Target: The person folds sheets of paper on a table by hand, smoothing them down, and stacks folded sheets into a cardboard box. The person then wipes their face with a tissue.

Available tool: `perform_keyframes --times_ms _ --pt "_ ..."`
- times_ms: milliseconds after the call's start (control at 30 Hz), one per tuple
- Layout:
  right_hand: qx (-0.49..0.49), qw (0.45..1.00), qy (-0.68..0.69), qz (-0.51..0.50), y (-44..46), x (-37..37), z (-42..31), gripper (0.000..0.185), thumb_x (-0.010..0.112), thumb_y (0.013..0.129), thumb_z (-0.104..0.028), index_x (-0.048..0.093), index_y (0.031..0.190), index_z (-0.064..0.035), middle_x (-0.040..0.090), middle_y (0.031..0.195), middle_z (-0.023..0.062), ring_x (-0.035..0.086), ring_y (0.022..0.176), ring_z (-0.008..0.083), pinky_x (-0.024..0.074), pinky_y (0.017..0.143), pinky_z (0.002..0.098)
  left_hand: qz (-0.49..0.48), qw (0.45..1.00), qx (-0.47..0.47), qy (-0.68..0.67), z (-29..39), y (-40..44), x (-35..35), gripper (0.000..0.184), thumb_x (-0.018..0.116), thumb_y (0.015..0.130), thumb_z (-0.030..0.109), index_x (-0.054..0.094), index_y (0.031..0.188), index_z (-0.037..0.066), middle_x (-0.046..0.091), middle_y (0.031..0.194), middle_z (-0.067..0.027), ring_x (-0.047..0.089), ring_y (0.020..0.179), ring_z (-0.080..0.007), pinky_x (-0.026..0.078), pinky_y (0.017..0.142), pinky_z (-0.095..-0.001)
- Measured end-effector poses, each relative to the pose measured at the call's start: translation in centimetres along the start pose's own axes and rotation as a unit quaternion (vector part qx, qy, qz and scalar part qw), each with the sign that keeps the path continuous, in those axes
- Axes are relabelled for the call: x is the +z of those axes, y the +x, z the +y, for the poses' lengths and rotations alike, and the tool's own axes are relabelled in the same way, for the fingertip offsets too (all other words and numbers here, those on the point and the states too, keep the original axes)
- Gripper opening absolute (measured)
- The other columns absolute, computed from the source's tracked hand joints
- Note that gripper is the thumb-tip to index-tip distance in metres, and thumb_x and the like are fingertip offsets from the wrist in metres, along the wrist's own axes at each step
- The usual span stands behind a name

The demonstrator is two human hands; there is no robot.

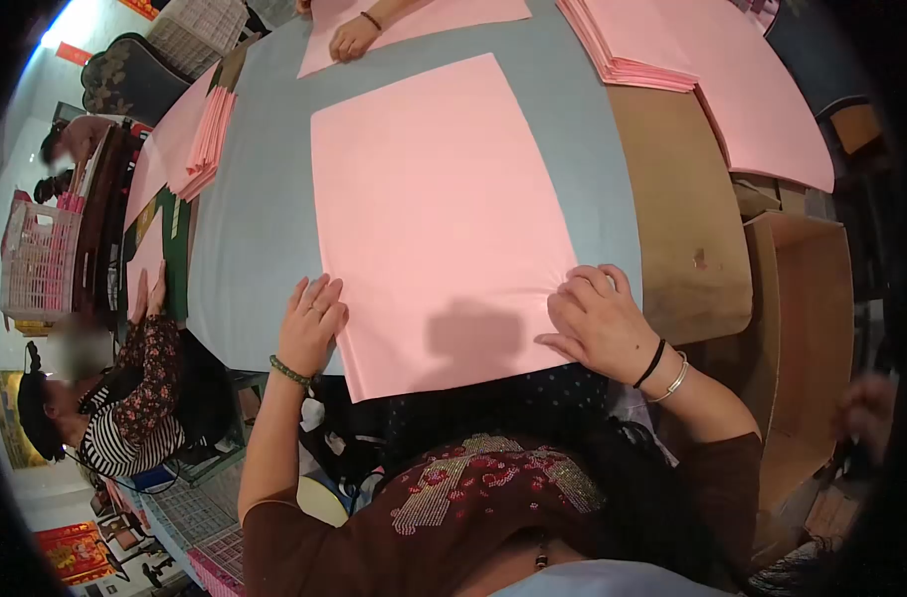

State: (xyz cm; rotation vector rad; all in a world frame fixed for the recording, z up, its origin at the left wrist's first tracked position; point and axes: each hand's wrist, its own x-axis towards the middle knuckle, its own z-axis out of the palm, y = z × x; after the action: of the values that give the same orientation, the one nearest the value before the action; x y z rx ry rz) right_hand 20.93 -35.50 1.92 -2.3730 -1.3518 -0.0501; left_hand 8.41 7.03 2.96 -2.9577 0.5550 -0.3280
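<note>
A large pink sheet (434, 209) lies flat on the grey-blue table surface (265, 199), its near edge reaching the table's front edge. My left hand (312, 323) rests at the sheet's left edge with its fingers bent over it; the fingertips touch the pink material. On the right edge, my right hand (598, 323) presses with bent fingers, and small creases run from the fingertips into the sheet. The thumb of that hand points left across the sheet. A dark shadow falls on the sheet's lower part between my hands.
Across the table, another person's hand (354, 37) rests on a pink sheet. Folded pink stacks (642, 60) (207, 139) lie at the far right and left. A co-worker (140, 418) sits at left. An open cardboard box (807, 328) stands at right.
</note>
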Motion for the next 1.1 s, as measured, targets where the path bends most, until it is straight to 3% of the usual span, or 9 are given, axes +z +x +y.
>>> perform_keyframes --times_ms 300,433,633,767,900,1100 --pt "0.007 1.000 0.024 -0.008 0.2 0.1 0.3 0.032 0.070 0.087 -0.039 0.063 0.097 -0.0096 0.058 0.104 0.0065 0.050 0.114 0.0265 0.0348 0.100 0.0461 -0.058 0.998 -0.010 -0.008 0.3 0.2 -0.9 0.010 0.064 0.085 0.007 0.061 0.095 0.003 0.062 0.128 -0.0121 0.057 0.122 -0.0300 0.035 0.111 -0.0564" --pt "0.015 0.999 0.033 -0.029 0.1 0.3 0.2 0.031 0.070 0.086 -0.038 0.064 0.097 -0.0095 0.057 0.104 0.0073 0.050 0.115 0.0268 0.0336 0.101 0.0467 -0.084 0.994 -0.040 -0.056 0.4 0.7 -1.7 0.018 0.061 0.081 0.004 0.063 0.100 0.004 0.063 0.126 -0.0120 0.057 0.120 -0.0311 0.031 0.114 -0.0576" --pt "0.037 0.999 -0.009 0.029 -0.8 1.3 -0.2 0.038 0.064 0.089 -0.043 0.064 0.101 -0.0074 0.058 0.112 0.0106 0.048 0.120 0.0312 0.0319 0.105 0.0503 -0.063 0.997 -0.031 -0.027 1.1 2.1 -2.1 0.021 0.062 0.079 0.007 0.063 0.100 0.005 0.064 0.115 -0.0107 0.057 0.118 -0.0316 0.025 0.114 -0.0633" --pt "0.073 0.995 0.013 0.068 -2.2 0.0 -1.4 0.036 0.070 0.087 -0.035 0.064 0.109 -0.0068 0.060 0.120 0.0096 0.048 0.125 0.0318 0.0353 0.105 0.0477 -0.049 0.998 -0.024 -0.029 1.2 1.8 -1.6 0.020 0.062 0.080 0.008 0.063 0.100 0.004 0.063 0.115 -0.0105 0.056 0.119 -0.0317 0.023 0.115 -0.0654" --pt "0.110 0.982 0.068 0.140 -4.3 -2.0 -4.8 0.028 0.075 0.084 -0.020 0.067 0.105 -0.0038 0.063 0.113 0.0107 0.055 0.116 0.0321 0.0422 0.100 0.0435 -0.020 1.000 -0.015 -0.012 1.5 1.0 -1.6 0.024 0.063 0.081 0.010 0.063 0.104 0.005 0.060 0.123 -0.0104 0.053 0.123 -0.0321 0.020 0.115 -0.0655" --pt "0.119 0.968 0.093 0.202 -7.1 0.8 -9.2 0.019 0.073 0.084 -0.010 0.068 0.101 -0.0018 0.066 0.104 0.0118 0.060 0.107 0.0316 0.0478 0.094 0.0406 0.043 0.998 0.018 -0.034 2.8 1.6 -3.8 0.028 0.064 0.083 0.008 0.064 0.112 0.008 0.059 0.128 -0.0097 0.050 0.127 -0.0330 0.021 0.115 -0.0644"
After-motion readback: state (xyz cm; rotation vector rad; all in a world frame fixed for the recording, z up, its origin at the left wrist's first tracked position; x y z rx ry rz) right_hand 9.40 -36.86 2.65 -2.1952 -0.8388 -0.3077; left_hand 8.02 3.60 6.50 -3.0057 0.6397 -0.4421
